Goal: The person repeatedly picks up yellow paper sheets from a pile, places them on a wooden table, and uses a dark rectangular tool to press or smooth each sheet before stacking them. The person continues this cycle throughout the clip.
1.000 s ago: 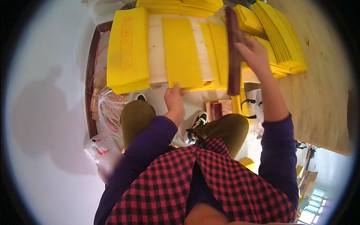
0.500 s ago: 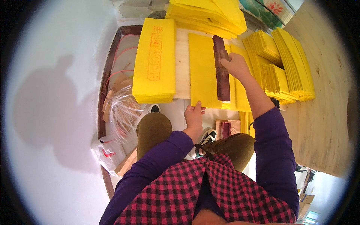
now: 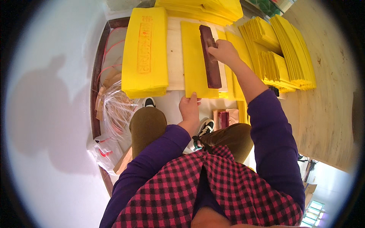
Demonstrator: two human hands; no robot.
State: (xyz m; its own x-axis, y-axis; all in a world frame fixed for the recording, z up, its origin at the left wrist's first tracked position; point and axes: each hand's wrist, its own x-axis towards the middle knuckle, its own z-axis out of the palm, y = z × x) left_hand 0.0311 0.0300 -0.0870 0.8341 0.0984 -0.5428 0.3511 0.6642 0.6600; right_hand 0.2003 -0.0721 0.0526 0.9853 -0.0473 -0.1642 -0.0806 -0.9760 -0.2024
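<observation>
A flat sheet of yellow paper [image 3: 193, 57] lies on a pale wooden board [image 3: 175, 53]. My left hand [image 3: 189, 110] is closed at its near edge, pinching it between thumb and fingers. My right hand [image 3: 225, 52] grips a long dark-red stamp block [image 3: 211, 60], which lies lengthwise along the right part of the sheet. The block's underside is hidden. To the left stands a thick stack of yellow paper [image 3: 146, 76] with a red printed mark on top. More yellow paper [image 3: 239, 57] lies to the right of the block, partly behind my right forearm.
Folded yellow paper is piled at the far side [image 3: 205, 9] and at the right [image 3: 292, 53], beside a large wooden panel [image 3: 323, 114]. Below the board is a box with a dark-red piece [image 3: 224, 119]. On the left are clear plastic strips [image 3: 116, 110] and a white bag [image 3: 106, 154].
The block has shifted slightly left over the sheet, and a pale strip shows along its right side. My left hand keeps its hold. The whole view has shifted a little.
</observation>
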